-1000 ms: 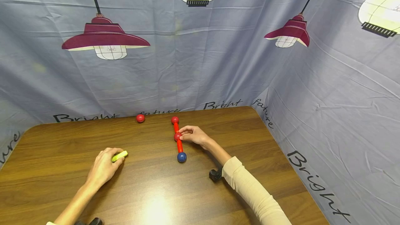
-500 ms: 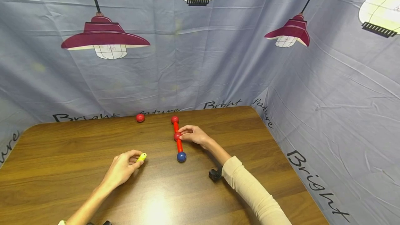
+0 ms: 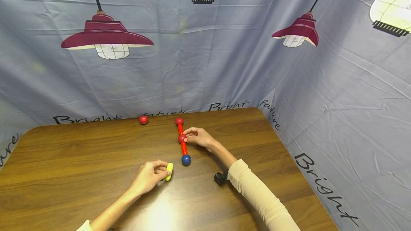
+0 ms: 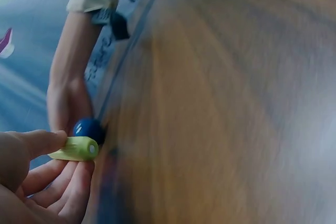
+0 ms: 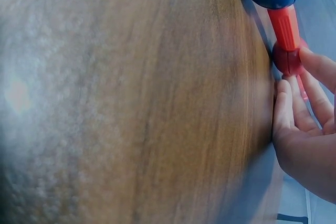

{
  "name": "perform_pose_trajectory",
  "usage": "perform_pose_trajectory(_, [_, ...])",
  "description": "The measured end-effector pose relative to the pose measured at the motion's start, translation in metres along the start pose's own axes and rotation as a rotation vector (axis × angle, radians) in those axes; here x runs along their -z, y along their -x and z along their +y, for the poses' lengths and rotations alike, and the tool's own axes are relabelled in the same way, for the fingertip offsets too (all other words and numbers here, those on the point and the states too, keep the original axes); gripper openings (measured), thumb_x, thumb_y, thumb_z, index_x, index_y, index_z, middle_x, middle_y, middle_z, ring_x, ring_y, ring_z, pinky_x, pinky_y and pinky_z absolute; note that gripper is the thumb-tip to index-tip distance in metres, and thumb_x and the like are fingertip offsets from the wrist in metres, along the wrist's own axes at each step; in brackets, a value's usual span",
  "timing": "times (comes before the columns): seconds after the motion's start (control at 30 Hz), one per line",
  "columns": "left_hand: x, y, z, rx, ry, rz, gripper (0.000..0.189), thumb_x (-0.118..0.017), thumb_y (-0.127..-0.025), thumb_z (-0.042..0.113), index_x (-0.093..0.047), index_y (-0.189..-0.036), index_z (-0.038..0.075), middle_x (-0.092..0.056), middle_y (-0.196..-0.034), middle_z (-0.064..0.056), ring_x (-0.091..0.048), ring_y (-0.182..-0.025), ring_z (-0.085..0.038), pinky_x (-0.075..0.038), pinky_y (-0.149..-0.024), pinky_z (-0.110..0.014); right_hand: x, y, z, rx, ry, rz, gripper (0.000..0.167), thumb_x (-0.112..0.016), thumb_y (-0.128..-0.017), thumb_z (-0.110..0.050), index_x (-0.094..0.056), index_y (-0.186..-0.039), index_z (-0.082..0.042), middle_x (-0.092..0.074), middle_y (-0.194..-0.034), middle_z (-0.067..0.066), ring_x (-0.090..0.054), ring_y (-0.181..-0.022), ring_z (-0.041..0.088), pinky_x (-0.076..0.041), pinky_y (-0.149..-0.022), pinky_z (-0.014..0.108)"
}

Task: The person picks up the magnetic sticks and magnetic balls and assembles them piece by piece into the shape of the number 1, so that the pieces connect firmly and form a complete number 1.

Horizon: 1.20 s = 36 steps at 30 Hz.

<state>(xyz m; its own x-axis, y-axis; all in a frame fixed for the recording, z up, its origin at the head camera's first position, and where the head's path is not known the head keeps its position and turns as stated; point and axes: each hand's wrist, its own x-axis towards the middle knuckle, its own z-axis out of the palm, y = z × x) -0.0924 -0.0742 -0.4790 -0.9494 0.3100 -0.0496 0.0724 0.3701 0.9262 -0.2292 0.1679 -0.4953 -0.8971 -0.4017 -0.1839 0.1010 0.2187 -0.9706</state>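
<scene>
Between thumb and fingers my left hand pinches a short yellow-green rod; a small pale disc marks the rod's end in the left wrist view. Just beyond it lies a blue ball, the near end of a straight chain. That chain runs on through a red rod, a middle red ball, a second red rod and a far red ball. My right hand holds the middle red ball from the right side, thumb and fingertips against it.
A loose red ball sits at the back edge of the wooden table. A black camera mount is on the right wrist. Grey-blue printed cloth hangs behind and to the right.
My left hand has moved right and toward me with the yellow-green rod, which has turned to point more away from me. The right hand and the chain stay put.
</scene>
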Motion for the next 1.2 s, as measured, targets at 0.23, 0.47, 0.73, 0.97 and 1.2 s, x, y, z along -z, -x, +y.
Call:
perform_pose_trajectory(0.23, [-0.026,-0.005,-0.001,0.04,0.156,-0.075,0.027,-0.074,-0.088,0.005,-0.067,-0.107,-0.013,-0.073,-0.09,-0.013,-0.071,-0.08,-0.021,-0.058,-0.065,-0.03,-0.001,-0.001,0.0,-0.012,0.003,0.014,0.031,-0.073,-0.088,-0.001,-0.066,-0.118,0.004,-0.07,-0.098,0.007,-0.065,-0.089,0.014,-0.052,-0.079,0.024])
perform_pose_trajectory(0.47, [-0.044,-0.01,0.0,0.064,0.193,-0.061,0.025,-0.076,-0.087,0.007,-0.07,-0.102,-0.012,-0.074,-0.088,-0.014,-0.071,-0.08,-0.02,-0.058,-0.067,-0.028,-0.001,0.0,0.001,-0.013,0.003,0.017,0.03,-0.073,-0.088,-0.001,-0.066,-0.117,0.004,-0.07,-0.098,0.006,-0.065,-0.089,0.014,-0.052,-0.079,0.024])
perform_pose_trajectory(0.73, [-0.052,-0.013,0.004,0.104,0.242,-0.055,0.027,-0.077,-0.086,0.009,-0.069,-0.101,-0.012,-0.074,-0.087,-0.015,-0.071,-0.078,-0.022,-0.059,-0.067,-0.033,0.0,0.001,0.002,-0.025,0.011,0.018,0.031,-0.073,-0.088,-0.002,-0.066,-0.117,0.003,-0.07,-0.099,0.007,-0.065,-0.091,0.014,-0.051,-0.08,0.024])
perform_pose_trajectory(0.97, [-0.056,-0.018,0.001,0.126,0.237,-0.028,0.03,-0.077,-0.087,0.013,-0.069,-0.101,-0.012,-0.074,-0.085,-0.012,-0.07,-0.074,-0.018,-0.059,-0.066,-0.03,0.0,0.001,0.001,-0.03,0.019,0.017,0.031,-0.073,-0.088,-0.003,-0.067,-0.117,0.002,-0.07,-0.1,0.007,-0.065,-0.091,0.015,-0.051,-0.081,0.024])
perform_pose_trajectory(1.2, [-0.058,-0.021,0.0,0.12,0.208,-0.016,0.027,-0.078,-0.085,0.015,-0.07,-0.096,-0.009,-0.073,-0.081,-0.008,-0.068,-0.069,-0.016,-0.057,-0.062,-0.028,0.0,0.001,0.0,-0.024,0.025,0.014,0.03,-0.073,-0.088,-0.004,-0.067,-0.117,0.002,-0.07,-0.1,0.007,-0.065,-0.091,0.015,-0.051,-0.081,0.025])
